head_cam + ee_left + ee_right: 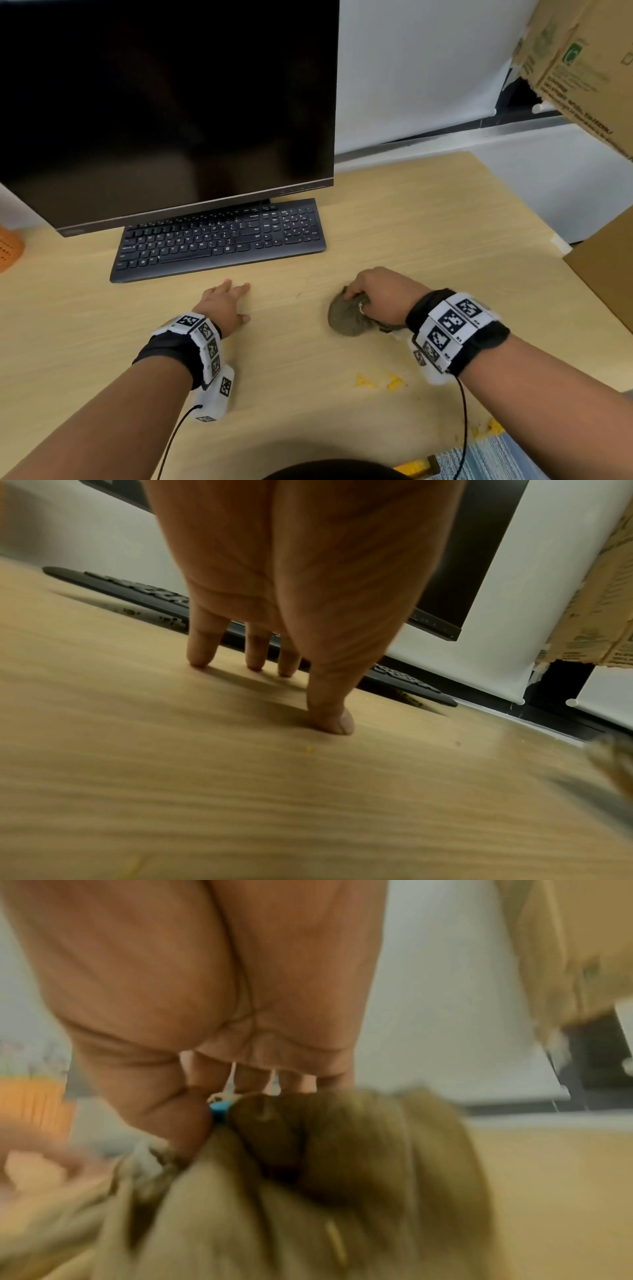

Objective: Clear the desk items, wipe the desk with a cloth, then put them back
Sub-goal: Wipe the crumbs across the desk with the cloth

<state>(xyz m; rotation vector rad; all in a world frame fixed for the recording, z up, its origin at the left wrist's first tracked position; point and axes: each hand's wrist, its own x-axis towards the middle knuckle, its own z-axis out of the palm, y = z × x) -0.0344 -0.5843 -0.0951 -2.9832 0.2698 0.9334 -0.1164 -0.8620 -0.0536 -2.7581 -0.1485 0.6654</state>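
Observation:
A crumpled grey-brown cloth [346, 317] lies on the wooden desk [411, 219], right of centre. My right hand [373, 296] grips the cloth from above, fingers curled into it; the right wrist view shows the bunched cloth [308, 1191] under the blurred right hand [219, 1047]. My left hand [227, 303] rests flat on the desk just in front of the black keyboard [219, 238]. In the left wrist view the straight fingertips [200, 653] of the left hand [274, 685] press on the desk [171, 750], holding nothing.
A dark monitor [164, 102] stands behind the keyboard. Yellow crumbs [376, 381] lie on the desk near my right wrist, more at the front right edge. Cardboard boxes [603, 267] stand at the right, an orange basket [10, 246] at the far left.

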